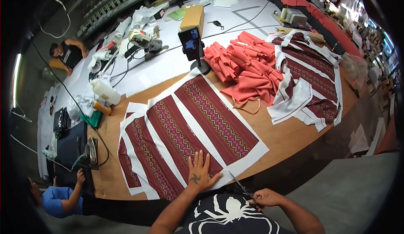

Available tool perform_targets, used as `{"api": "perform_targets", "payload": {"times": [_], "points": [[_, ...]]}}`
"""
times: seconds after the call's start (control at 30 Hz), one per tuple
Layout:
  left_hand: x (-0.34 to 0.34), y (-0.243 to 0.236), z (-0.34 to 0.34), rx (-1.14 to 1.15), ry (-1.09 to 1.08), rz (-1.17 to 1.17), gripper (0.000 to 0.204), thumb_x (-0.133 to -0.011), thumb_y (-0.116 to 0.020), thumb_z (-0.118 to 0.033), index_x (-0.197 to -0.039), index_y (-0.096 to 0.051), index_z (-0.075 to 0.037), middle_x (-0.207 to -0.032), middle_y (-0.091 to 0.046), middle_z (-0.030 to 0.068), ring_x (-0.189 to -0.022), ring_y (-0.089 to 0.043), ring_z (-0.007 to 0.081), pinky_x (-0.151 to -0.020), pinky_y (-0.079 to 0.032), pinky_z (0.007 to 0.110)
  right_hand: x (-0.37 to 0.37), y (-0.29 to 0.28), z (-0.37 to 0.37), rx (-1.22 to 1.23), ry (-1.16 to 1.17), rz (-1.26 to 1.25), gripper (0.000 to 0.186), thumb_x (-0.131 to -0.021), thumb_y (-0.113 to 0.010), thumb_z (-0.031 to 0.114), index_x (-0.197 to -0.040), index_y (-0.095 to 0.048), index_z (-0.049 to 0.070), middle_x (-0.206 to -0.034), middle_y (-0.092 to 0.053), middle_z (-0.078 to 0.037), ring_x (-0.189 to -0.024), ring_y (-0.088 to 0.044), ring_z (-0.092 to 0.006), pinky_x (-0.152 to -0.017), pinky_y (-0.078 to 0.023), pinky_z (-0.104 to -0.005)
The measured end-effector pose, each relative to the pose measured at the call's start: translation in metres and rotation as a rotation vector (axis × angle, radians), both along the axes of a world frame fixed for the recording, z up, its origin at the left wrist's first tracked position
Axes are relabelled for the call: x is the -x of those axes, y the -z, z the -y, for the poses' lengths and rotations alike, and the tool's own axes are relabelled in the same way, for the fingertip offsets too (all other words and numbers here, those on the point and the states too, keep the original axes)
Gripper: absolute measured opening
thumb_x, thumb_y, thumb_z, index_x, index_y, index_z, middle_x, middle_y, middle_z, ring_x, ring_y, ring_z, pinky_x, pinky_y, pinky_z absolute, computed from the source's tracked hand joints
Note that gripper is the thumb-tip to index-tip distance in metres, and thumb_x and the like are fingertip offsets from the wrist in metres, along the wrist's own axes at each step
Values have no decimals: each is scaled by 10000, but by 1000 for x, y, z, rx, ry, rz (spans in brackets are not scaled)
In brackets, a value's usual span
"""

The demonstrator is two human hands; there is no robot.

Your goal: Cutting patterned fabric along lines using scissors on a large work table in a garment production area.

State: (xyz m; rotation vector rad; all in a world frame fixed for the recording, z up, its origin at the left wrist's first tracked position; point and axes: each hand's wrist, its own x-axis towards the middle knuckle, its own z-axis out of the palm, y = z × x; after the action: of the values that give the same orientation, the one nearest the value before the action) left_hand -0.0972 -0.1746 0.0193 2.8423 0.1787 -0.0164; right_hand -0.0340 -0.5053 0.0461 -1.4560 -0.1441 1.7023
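A large white cloth (252, 153) printed with maroon patterned panels lies spread on the brown table (110, 143) in front of me. My left hand (199, 173) rests flat on it near its close edge, fingers spread, pressing a maroon panel. In my right hand (266, 198), just off the table edge, is a pair of scissors (240, 183), its handles within my closed fingers. The blades point away from me toward the cloth's near edge, by a white strip. Whether they touch the cloth I cannot tell.
Coral fabric pieces (252, 61) are heaped beyond the cloth, beside more crumpled printed cloth (311, 65). A phone (191, 44) stands on a holder. An iron (93, 152), a white bottle (105, 91) and cables lie leftward. Two people, one in a blue shirt (63, 200), are at the left.
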Motion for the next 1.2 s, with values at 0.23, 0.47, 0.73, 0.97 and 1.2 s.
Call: {"api": "perform_targets", "payload": {"times": [0.23,0.47,0.73,0.97,1.2], "points": [[-7,-1,5,10,-8,-9,987,-838,-600,-642,-1451,-360,93,-1532,-230,357,-1452,-183,488,-1159,-76,623,-11,-10,-8,77,-63,35,390,-910,-714,419,-773,-604,71,-658,-644,-7,-591,-648,-81,-544,-465,-210],[-6,3,11,0,-16,-11,975,-847,-597,-630,-1457,-348,89,-1534,-223,356,-1450,-178,494,-1160,-71,622,-9,-12,-7,71,13,-21,391,-896,-723,442,-777,-612,87,-614,-623,15,-543,-619,-71,-511,-418,-196],[-1,6,12,-25,-12,-31,959,-864,-528,-687,-1464,-376,45,-1549,-216,334,-1470,-156,462,-1158,-56,630,-7,-14,-7,80,72,-64,400,-888,-747,391,-727,-575,67,-612,-600,-14,-505,-591,-87,-478,-458,-221],[-5,6,10,12,-15,-45,923,-858,-588,-611,-1467,-365,46,-1550,-208,341,-1466,-159,477,-1163,-56,624,-6,-7,-6,38,94,-8,368,-902,-732,380,-738,-600,78,-606,-599,-3,-503,-587,-87,-495,-427,-215],[-4,7,6,32,-31,-18,856,-895,-576,-523,-1484,-330,47,-1561,-209,320,-1481,-142,447,-1172,-48,609,-3,-6,-17,15,90,-5,361,-932,-692,371,-768,-599,64,-630,-575,0,-548,-550,-82,-521,-425,-241]]}}
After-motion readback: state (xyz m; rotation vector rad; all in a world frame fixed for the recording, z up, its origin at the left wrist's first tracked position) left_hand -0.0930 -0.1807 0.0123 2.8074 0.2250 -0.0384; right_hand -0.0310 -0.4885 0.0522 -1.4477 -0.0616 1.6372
